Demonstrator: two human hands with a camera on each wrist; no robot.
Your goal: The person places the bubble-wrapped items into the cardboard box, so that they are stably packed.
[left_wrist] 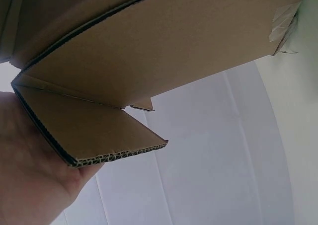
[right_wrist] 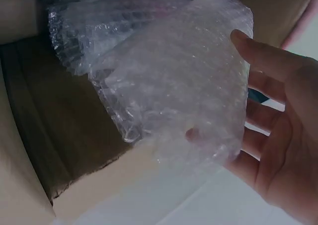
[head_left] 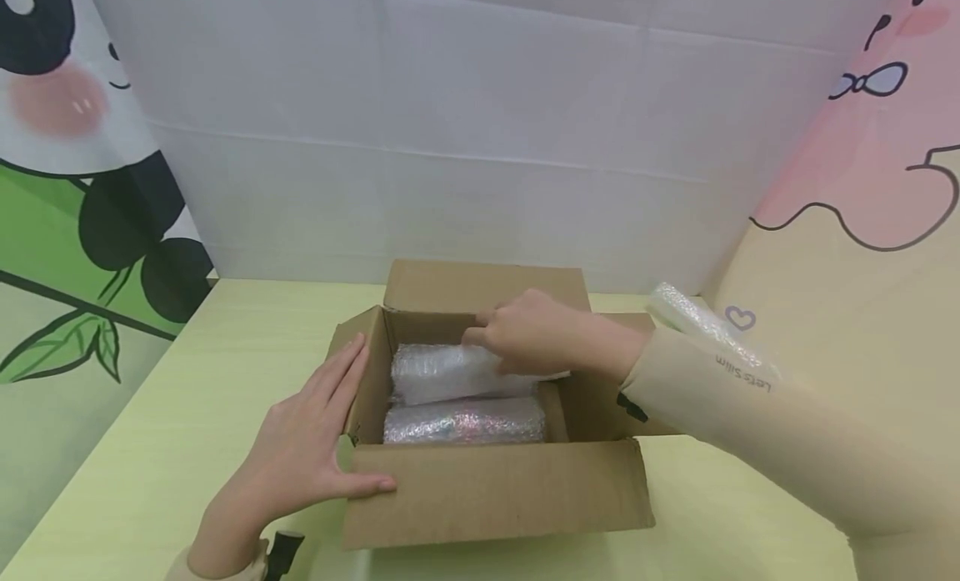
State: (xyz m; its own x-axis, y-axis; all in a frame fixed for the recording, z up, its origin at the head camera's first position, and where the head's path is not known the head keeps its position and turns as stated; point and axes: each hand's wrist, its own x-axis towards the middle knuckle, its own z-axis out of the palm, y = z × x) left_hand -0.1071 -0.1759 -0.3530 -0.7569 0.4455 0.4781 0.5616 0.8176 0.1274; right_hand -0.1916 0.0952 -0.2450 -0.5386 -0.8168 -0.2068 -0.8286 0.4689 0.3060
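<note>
An open cardboard box stands on the table with its flaps spread. Two bubble-wrapped packages lie inside: a rear one and a front one with pinkish colour showing through. My right hand reaches in over the rear package. In the right wrist view that hand grips the bubble wrap of this package, thumb on one face and fingers behind. At the box's left, my left hand rests on the side flap with fingers extended, its thumb on the front flap.
Another bubble-wrapped roll lies at the table's back right, partly hidden by the right sleeve. A white sheet hangs behind the pale yellow table. Cartoon-printed panels flank it, a panda on the left.
</note>
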